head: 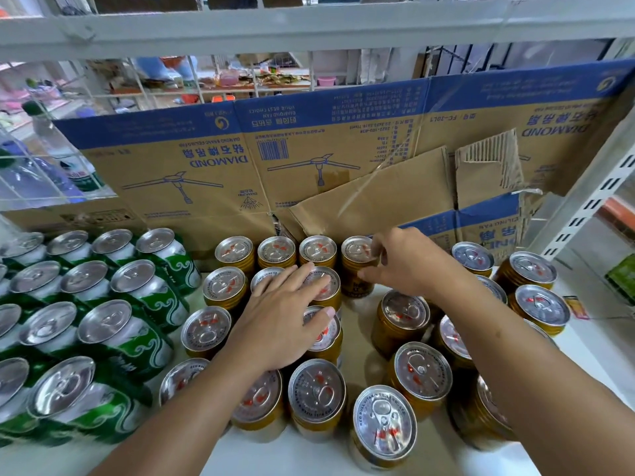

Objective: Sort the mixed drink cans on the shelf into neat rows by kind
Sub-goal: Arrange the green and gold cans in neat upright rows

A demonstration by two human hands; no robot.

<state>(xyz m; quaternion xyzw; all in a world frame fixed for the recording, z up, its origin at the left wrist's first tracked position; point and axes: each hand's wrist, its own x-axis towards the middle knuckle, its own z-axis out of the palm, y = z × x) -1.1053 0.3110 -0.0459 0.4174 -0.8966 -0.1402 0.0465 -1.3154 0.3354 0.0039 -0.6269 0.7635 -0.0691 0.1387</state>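
Right hand [409, 262] fingers pinch an upright gold can [354, 281]; left hand [285, 321] fingers lie flat on neighbouring lids [325, 338].

A white shelf [302, 456] is backed by a flattened cardboard box [213, 156] with a blue band, its "DIAMOND" lettering and ceiling-fan drawings upside down. A torn cardboard flap [378, 197] leans against it. Behind stands a white wire mesh panel [137, 84], with plastic bottles [41, 173] beyond it at left. An upper shelf edge [275, 25] crosses overhead, and a slotted upright [591, 201] rises at right.
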